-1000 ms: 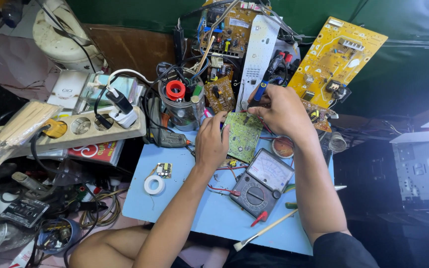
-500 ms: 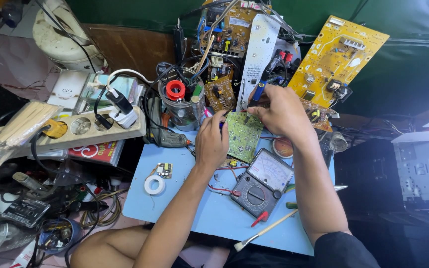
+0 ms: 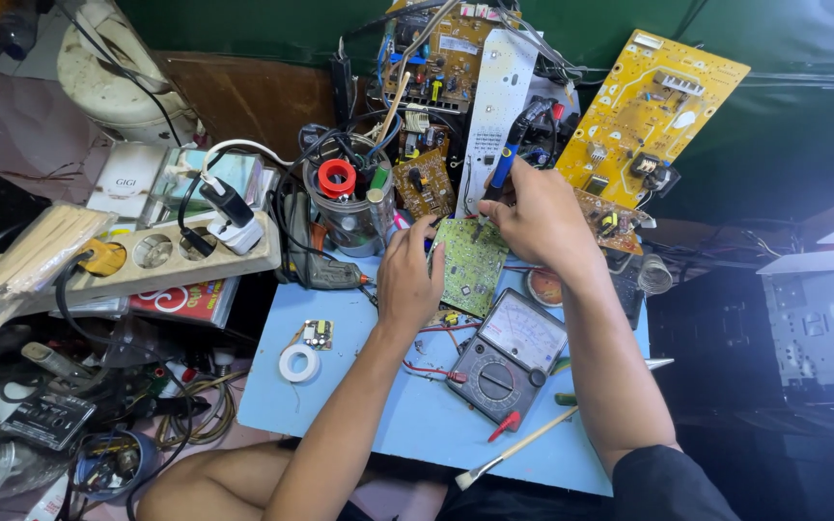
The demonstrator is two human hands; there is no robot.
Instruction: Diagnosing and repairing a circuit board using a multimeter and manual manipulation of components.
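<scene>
Green circuit board steadied in my left hand, fingers closed on its edge; right hand grips soldering iron, tip at 12 o'clock edge. Soldering underway; steadiness needed.

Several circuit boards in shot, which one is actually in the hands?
The small green circuit board at the blue table's back edge; left hand grips it. The yellow ones lean untouched behind.

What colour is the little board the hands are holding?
Green, seen in the head view: the small circuit board.

You have a meter on the blue table — tape roll to its left, power strip beyond, yellow board leaning behind.
</scene>
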